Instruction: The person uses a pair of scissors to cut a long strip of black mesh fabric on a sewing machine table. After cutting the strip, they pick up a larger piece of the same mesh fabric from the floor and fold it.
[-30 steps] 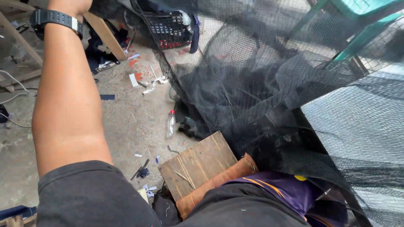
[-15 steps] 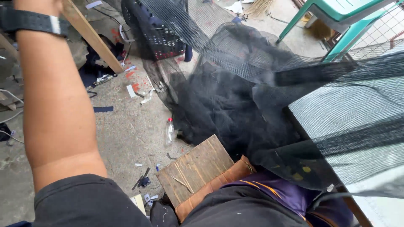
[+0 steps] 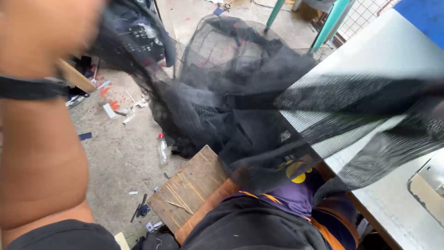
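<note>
My left hand (image 3: 44, 30) is raised at the top left, blurred, with a black watch strap (image 3: 27, 88) on the wrist. A large sheet of black mesh net (image 3: 240, 92) rises to meet the hand's edge and looks pulled up by it. The net drapes down over the floor and my lap. Its right side stretches in a taut band across the white table (image 3: 393, 51) and runs off the right edge. My right hand is out of view.
A wooden board seat (image 3: 189, 190) sits under my dark and purple clothing (image 3: 296, 194). A clear plastic bottle (image 3: 163, 150) and scraps lie on the concrete floor (image 3: 120, 153). Green chair legs (image 3: 330, 21) stand behind the table. A dark basket (image 3: 138, 32) shows through the net.
My left arm has swung higher and closer to the camera, bringing the hand into view. The net has been lifted and spread farther across the table on the right.
</note>
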